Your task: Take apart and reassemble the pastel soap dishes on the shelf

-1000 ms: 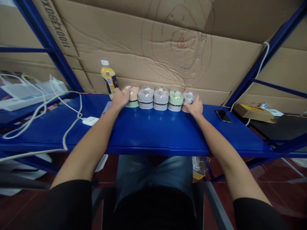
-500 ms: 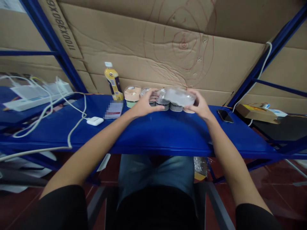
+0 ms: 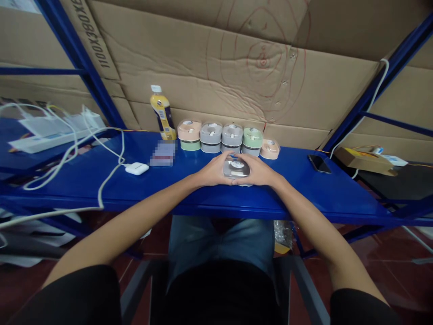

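Observation:
Between my two hands is a small grey box with a clear lid (image 3: 236, 167), near the middle of the blue tabletop. My left hand (image 3: 216, 170) wraps round its left side, and my right hand (image 3: 259, 170) closes round its right side. Behind them stands a row of similar lidded boxes: a peach one on a green one (image 3: 188, 132), grey ones stacked in pairs (image 3: 211, 134), a green one on a grey one (image 3: 252, 136), and a single peach box (image 3: 269, 149) at the right end.
Left of the row stand a yellow drink bottle (image 3: 163, 113), a blurred packet (image 3: 163, 153) and a white earphone case (image 3: 136, 169). White cables (image 3: 111, 176) trail across the left side. A phone (image 3: 319, 164) lies on the right, near an open cardboard box (image 3: 365, 161).
My hands have come back from the row toward me and lower, now holding a grey box between them. The rest of the row is uncovered; the head view has shifted slightly.

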Demonstrator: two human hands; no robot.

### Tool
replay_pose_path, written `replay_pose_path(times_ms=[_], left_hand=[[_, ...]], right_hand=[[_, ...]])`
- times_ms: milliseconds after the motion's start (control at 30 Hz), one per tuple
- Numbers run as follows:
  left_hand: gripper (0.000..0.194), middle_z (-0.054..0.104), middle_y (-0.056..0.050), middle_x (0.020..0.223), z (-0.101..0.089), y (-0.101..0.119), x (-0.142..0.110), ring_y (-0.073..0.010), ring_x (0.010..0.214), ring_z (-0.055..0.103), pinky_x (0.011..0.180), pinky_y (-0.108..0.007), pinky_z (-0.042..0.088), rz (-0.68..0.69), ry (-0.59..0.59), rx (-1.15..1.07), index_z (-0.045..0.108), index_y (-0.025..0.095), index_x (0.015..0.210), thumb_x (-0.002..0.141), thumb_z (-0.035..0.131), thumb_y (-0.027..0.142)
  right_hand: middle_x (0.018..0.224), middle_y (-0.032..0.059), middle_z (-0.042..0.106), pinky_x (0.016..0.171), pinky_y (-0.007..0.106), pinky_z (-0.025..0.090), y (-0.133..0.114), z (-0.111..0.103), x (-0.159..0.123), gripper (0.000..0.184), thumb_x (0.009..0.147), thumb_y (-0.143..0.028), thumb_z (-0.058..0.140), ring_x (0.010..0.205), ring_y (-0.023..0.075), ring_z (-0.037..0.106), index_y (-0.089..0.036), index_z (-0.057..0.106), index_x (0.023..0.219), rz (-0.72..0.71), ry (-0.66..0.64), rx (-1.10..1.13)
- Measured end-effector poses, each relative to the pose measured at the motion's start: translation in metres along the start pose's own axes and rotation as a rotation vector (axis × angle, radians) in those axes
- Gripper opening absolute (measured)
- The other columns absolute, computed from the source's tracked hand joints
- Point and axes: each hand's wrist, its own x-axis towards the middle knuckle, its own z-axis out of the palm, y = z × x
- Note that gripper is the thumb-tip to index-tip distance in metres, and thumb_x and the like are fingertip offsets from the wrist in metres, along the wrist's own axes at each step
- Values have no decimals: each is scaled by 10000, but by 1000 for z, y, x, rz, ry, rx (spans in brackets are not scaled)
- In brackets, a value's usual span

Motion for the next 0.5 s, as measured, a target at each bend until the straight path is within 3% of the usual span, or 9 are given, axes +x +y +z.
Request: replay_pose_path(times_ms=[100, 200, 267, 367, 433, 500], left_hand=[[1323, 694, -230, 1512, 1, -1, -2, -474, 1429, 674, 1208, -640, 525, -11, -4, 15, 369, 223, 1711, 640, 1012, 656], [1323, 691, -215, 1513, -2, 1, -6, -468, 1420, 674, 1209, -635, 522, -1, 0, 45, 341, 242, 1749, 688, 989, 696], [1120, 680, -195, 1516, -5, 4, -9, -448, 1422, 664, 1227, -628, 510, 28, -29, 97, 462, 256, 1710, 789, 925, 693], [618, 653, -165, 1514, -8, 9, -11, -413, 1441, 629, 1275, -617, 475, 86, -98, 206, 761, 281, 1471, 961, 778, 630], [479, 641, -159, 1511, -8, 11, -11, -411, 1479, 587, 1297, -619, 458, 98, -115, 243, 846, 290, 1352, 1013, 718, 602], [468, 627, -158, 1533, -9, 11, -11, -417, 1519, 544, 1312, -624, 445, 94, -109, 242, 865, 291, 1329, 1033, 681, 604]], right_hand=[[1471, 156, 732, 1178, 607, 543, -3, -6, -4, 1015, 739, -722, 911, 1344, 425, 690, -269, 612, 1595, 18, 29, -6], [1403, 154, 754, 1156, 574, 560, 8, -23, -14, 923, 804, -714, 859, 1288, 393, 714, -244, 620, 1562, 77, 109, 49], [1344, 139, 768, 1135, 568, 571, 22, -37, -20, 843, 854, -698, 813, 1230, 371, 731, -243, 628, 1539, 151, 145, 77], [1315, 112, 777, 1110, 556, 588, 43, -56, -29, 744, 874, -667, 787, 1197, 355, 738, -256, 661, 1482, 269, 129, 78], [1297, 110, 792, 1081, 555, 604, 53, -63, -33, 730, 858, -631, 808, 1184, 364, 741, -250, 672, 1466, 340, 98, 51], [1286, 128, 805, 1050, 554, 616, 60, -66, -35, 782, 813, -595, 854, 1157, 381, 754, -225, 673, 1478, 411, 68, 17]])
